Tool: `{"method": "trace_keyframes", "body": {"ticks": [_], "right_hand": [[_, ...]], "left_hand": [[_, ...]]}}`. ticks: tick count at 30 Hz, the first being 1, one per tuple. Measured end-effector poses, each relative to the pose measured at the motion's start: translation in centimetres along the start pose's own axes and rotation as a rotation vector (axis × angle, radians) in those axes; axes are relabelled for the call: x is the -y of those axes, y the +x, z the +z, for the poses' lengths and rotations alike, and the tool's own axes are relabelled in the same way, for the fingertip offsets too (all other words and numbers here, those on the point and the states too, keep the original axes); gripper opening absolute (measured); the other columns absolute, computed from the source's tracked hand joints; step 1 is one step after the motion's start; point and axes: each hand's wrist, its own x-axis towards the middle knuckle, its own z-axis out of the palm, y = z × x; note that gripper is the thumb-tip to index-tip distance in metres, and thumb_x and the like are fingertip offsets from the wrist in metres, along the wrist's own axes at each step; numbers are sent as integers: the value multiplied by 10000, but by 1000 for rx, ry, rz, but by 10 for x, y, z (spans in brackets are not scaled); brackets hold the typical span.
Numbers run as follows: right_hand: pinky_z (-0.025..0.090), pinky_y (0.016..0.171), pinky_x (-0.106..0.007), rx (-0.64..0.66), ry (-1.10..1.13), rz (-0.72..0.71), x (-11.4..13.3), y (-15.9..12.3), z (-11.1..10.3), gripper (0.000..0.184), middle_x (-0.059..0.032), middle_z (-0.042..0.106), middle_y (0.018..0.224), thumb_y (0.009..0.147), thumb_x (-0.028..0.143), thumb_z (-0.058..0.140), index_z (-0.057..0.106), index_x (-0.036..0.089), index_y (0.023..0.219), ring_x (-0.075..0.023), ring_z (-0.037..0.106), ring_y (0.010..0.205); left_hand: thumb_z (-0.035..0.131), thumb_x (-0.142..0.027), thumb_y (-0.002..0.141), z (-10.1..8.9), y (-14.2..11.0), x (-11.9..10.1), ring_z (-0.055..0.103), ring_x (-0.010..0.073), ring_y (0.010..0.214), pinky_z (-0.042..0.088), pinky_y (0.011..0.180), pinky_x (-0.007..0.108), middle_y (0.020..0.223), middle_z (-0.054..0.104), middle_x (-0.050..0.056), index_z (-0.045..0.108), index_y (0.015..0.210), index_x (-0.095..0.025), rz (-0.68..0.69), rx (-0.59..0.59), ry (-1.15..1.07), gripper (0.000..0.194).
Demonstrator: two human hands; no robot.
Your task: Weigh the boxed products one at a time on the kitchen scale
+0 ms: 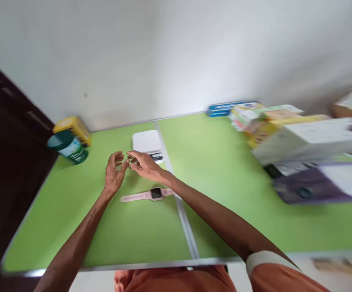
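My left hand is raised over the green table, its fingers loosely curved and apart, with nothing visible in it. Close beside it, my right hand reaches in from the right with bent, parted fingers, also holding nothing that I can see. The thumbs nearly meet; whether they touch I cannot tell. A smartwatch with a pale pink strap lies unbuckled and flat just below the hands. Behind my right hand is a white kitchen scale, its button panel partly covered by that hand.
At the back left, a dark green tub stands by a yellow box. A blue carton lies along the wall. Blurred boxes and a purple package crowd the right side. A metal seam divides the tabletop.
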Motion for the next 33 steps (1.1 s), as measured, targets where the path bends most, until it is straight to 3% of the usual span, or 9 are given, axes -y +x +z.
{"method": "trace_keyframes", "body": {"ticks": [5,11,14,17,19,21,26,29,33], "right_hand": [[721,954,-462,-405,-77,144,-18,-122,-87,389,-167,815,1399,1068,328,683,702,210,1438,-286,834,1173],[709,855,-423,-1086,-413,154,2,-277,-138,245,-108,867,1154,1100,401,661,772,249,1256,-258,836,1001],[680,879,-442,-1488,-646,194,15,-332,-165,293,-108,830,1149,1095,500,682,765,248,1220,-269,802,1028],[647,923,-495,-1786,-665,225,8,-362,-196,435,-102,772,1187,1094,638,610,723,263,1283,-295,764,1098],[630,947,-526,-1835,-549,277,-7,-368,-212,534,-101,751,1189,1089,728,533,710,264,1286,-308,745,1119],[623,942,-539,-1754,-395,362,-22,-365,-217,655,-106,743,1145,1077,815,437,720,243,1228,-314,735,1096],[573,938,-518,-1610,-329,513,-29,-346,-187,768,-45,684,929,1017,937,368,687,239,1025,-277,658,933],[546,917,-493,-1612,-352,558,-14,-336,-153,754,-51,688,939,1013,928,397,687,232,1029,-281,648,927],[562,942,-503,-1459,-325,523,2,-305,-117,722,-129,767,1109,1035,852,481,739,197,1196,-325,700,1034]], "left_hand": [[744,-489,1010,117,-15,-59,754,311,1252,655,1075,546,1401,731,167,621,1434,-212,244,327,-33,521],[810,-444,986,251,-59,-125,758,288,1212,650,1064,508,1416,706,147,599,1436,-236,424,741,-149,539],[913,-535,898,300,-84,-157,720,343,1313,629,1113,546,1485,669,180,563,1494,-227,440,897,-152,756],[988,-630,784,332,-107,-182,643,416,1434,563,1206,617,1535,627,220,517,1548,-202,422,938,-135,994],[1017,-649,730,345,-117,-191,617,444,1454,518,1246,652,1523,624,229,518,1540,-196,412,924,-137,1054],[1020,-635,731,354,-123,-196,621,450,1431,507,1244,667,1483,637,223,549,1493,-208,397,901,-150,993],[976,-498,813,352,-120,-192,665,395,1332,561,1168,607,1376,676,153,609,1361,-263,371,875,-163,700],[986,-499,795,328,-110,-177,683,364,1297,592,1127,548,1354,690,129,630,1334,-252,373,920,-164,692],[980,-577,800,267,-86,-149,704,328,1221,631,1012,489,1339,704,125,642,1351,-233,314,903,-175,732]]}}
